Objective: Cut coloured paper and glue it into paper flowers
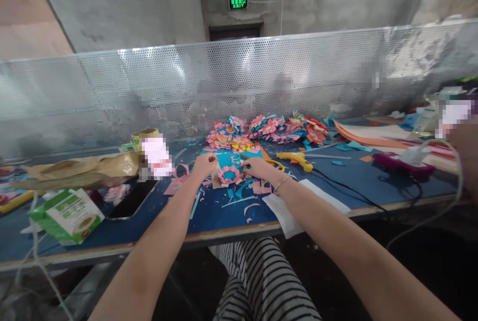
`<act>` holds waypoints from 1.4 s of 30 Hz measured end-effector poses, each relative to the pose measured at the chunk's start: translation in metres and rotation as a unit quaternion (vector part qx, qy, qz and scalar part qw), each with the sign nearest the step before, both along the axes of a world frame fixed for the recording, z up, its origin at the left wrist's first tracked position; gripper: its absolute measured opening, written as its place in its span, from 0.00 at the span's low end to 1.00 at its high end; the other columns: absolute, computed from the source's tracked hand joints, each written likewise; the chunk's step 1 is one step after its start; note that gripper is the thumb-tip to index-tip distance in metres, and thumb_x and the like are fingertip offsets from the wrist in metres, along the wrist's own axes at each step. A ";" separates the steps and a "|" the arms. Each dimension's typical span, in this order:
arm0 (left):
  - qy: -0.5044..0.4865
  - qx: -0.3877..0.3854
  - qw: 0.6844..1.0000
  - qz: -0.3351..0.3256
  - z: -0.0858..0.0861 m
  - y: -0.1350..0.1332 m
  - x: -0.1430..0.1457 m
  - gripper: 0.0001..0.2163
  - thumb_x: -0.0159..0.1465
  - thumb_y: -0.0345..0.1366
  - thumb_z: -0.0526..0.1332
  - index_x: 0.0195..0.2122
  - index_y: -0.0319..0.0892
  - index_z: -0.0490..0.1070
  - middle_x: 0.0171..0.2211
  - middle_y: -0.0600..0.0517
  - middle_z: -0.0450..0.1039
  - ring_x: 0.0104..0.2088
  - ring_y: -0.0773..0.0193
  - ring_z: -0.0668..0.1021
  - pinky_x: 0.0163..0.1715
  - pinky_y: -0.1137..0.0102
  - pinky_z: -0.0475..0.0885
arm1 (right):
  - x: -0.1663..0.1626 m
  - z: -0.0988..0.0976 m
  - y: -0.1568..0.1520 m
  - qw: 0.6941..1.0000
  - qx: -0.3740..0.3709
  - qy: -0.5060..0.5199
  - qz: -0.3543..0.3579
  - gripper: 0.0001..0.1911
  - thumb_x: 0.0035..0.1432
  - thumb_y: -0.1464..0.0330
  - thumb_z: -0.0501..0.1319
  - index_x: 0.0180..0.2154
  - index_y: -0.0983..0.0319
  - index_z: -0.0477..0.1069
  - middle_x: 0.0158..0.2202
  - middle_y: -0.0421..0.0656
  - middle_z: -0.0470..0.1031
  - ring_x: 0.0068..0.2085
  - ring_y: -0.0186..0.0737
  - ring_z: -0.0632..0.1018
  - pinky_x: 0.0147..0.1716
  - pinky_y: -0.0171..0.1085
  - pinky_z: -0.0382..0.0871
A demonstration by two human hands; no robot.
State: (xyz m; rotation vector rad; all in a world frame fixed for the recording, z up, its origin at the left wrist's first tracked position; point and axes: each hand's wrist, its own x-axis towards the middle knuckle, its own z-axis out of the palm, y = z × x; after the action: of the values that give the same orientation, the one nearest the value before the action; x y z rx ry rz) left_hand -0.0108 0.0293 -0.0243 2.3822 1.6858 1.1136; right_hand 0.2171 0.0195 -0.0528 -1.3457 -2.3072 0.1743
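While scraps (262, 187) litter the table (216, 215), perforated metal (175, 84) stands behind

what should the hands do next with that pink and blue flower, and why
Probably ease the right hand in to steady the flower: it lies between that hand and the left hand, neither plainly gripping it, while the yellow glue gun lies off to the right.

- Between the forearms (164, 241), low passage over the blue tabletop (218, 215); only flat paper scraps (262, 188) underneath;
- ahead, heaped paper flowers (231, 136), then the perforated metal screen (168, 94), bar the way;
- rightward, yellow glue gun (297, 158) and black cord (347, 190);
- leftward, smartphone (133, 200), then green box (67, 215).
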 end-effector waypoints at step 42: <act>-0.119 -0.006 0.956 -0.269 0.014 -0.032 0.038 0.05 0.52 0.34 0.63 0.31 0.42 0.74 0.32 0.51 0.72 0.29 0.68 0.73 0.28 0.74 0.69 | -0.021 0.020 -0.019 0.708 -0.292 0.604 0.220 0.21 0.36 0.70 0.72 0.36 0.60 0.70 0.27 0.35 0.70 0.30 0.28 0.72 0.34 0.31 0.67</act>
State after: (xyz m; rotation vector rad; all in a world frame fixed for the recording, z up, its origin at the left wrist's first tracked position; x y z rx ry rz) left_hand 0.0267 -0.0026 -0.0098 2.3574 0.8853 1.2081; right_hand 0.1957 0.0009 -0.0333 -0.4599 -1.3082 1.5283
